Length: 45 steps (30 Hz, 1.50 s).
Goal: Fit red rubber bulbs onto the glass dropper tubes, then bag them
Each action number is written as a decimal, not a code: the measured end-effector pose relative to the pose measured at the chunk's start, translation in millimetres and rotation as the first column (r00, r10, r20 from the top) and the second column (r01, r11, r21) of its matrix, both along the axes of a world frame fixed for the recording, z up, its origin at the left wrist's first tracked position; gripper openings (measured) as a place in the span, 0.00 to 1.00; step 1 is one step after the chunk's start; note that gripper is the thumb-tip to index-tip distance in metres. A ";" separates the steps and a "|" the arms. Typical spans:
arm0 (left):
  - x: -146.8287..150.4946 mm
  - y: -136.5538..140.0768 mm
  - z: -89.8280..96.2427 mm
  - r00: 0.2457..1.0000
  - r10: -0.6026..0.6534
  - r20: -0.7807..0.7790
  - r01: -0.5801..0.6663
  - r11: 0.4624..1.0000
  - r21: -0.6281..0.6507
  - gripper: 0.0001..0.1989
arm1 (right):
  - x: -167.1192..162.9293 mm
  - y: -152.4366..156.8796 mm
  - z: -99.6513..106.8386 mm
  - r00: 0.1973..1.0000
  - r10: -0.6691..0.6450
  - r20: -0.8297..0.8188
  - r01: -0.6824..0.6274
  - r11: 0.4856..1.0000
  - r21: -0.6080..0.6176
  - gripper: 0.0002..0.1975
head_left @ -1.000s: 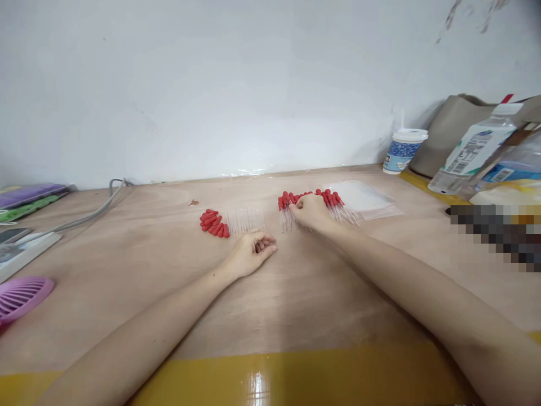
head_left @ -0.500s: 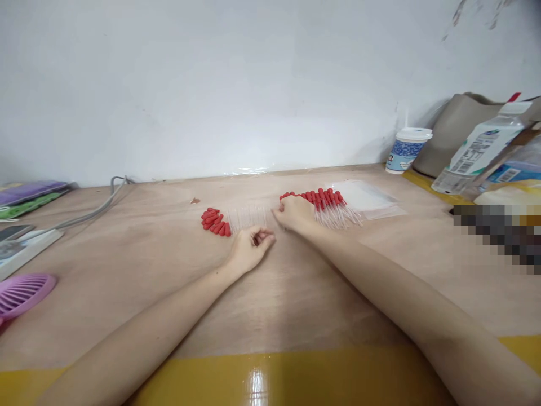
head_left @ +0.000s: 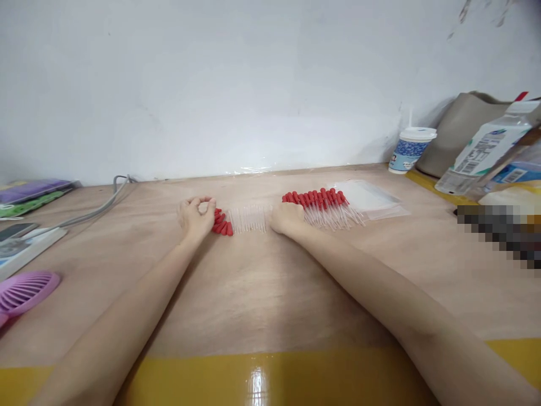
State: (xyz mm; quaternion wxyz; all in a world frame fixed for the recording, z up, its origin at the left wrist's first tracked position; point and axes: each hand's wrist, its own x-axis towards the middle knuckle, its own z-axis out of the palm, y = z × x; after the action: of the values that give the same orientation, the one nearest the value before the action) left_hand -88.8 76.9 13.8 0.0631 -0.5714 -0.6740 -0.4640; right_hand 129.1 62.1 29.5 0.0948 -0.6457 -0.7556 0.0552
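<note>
My left hand (head_left: 197, 219) is at the left end of the row, over a small pile of red rubber bulbs (head_left: 222, 224). Its thumb and forefinger curl together, and what they may hold is hidden. Beside the pile, thin clear tubes (head_left: 248, 220) lie side by side. At their right end rests my right hand (head_left: 287, 218), closed like a fist with the fingertips hidden beneath it. Just past that hand lies a bunch of droppers (head_left: 323, 206), clear stems with red bulbs on their far ends.
A clear plastic bag (head_left: 369, 197) lies behind the droppers. To the right stand a paper cup (head_left: 409, 149), a plastic bottle (head_left: 486, 144) and a grey-brown container (head_left: 448, 129). A pink fan (head_left: 27, 293), a grey cable (head_left: 105, 203) and packets (head_left: 36, 194) occupy the left side.
My left hand has moved left from in front of the clear tubes to the red bulbs. My right hand has come slightly nearer and lower, uncovering more of the droppers' bulbs.
</note>
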 end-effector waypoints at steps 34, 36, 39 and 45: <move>35.3 25.0 -4.3 0.490 -0.869 -0.066 0.801 0.478 -0.360 0.31 | 90.6 -56.3 -37.3 0.987 0.080 -0.138 -0.025 0.933 0.359 0.08; 36.0 26.9 -5.8 0.483 -0.875 -0.039 0.818 0.466 -0.338 0.29 | 90.3 -56.5 -37.1 0.986 0.080 -0.145 -0.024 0.935 0.353 0.08; 31.4 27.9 -9.9 0.486 -0.872 0.057 0.853 0.460 -0.246 0.24 | 90.3 -56.1 -38.5 0.984 0.081 -0.156 -0.019 0.931 0.364 0.07; 33.0 7.7 -14.1 0.679 -0.732 -0.059 0.733 0.680 0.003 0.12 | 95.0 -49.7 -47.6 0.970 0.134 -0.202 -0.038 0.908 0.416 0.07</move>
State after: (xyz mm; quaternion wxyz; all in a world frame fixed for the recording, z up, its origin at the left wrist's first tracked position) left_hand -55.8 84.6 -0.3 -0.1022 -0.8044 -0.3812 -0.4440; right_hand 224.2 12.4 -18.1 0.3106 -0.5669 -0.7625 -0.0271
